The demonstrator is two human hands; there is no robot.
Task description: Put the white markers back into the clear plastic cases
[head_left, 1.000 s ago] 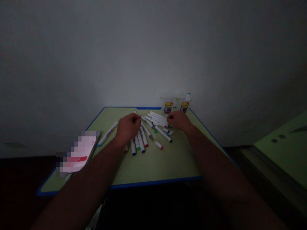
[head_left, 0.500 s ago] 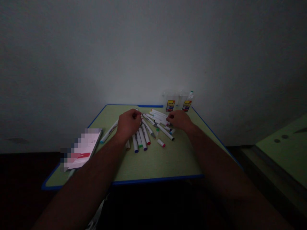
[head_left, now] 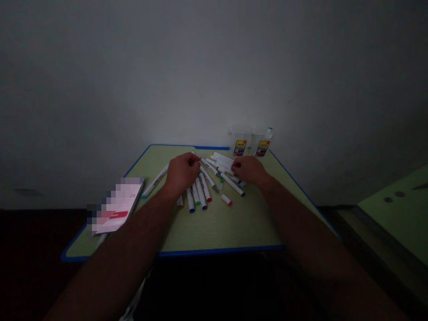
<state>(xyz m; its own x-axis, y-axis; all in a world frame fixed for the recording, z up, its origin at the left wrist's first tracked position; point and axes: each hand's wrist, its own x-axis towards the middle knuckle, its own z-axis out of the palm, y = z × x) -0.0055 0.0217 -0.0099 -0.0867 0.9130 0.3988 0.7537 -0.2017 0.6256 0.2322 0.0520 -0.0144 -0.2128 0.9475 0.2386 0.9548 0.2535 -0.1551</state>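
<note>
My left hand (head_left: 183, 171) is closed in a pinch over the left part of a spread of white markers, and its fingertips hide whatever they may hold. Beneath and in front of it, several markers fan toward me, among them a red-ended marker (head_left: 206, 189) and a blue-ended one (head_left: 191, 201). Fingers bent together, my right hand (head_left: 250, 170) is at the right side of a bunch of pale markers (head_left: 223, 158); what lies between its fingertips cannot be made out. Between the hands are a black-ended marker (head_left: 234, 185), a grey-tipped marker (head_left: 210, 182) and a loose pink-ended cap (head_left: 226, 199).
Two clear plastic cases (head_left: 240, 147) with yellow labels stand at the back against the wall, one holding a green-ended piece. A phone-like screen device (head_left: 120, 203) lies at the left of the blue-edged table (head_left: 227, 232). A cyan-ended marker (head_left: 154, 183) lies beside my left hand.
The whole view has shifted slightly, so everything appears a little farther right. Both hands stay closed in nearly the same places, with only small finger movement.
</note>
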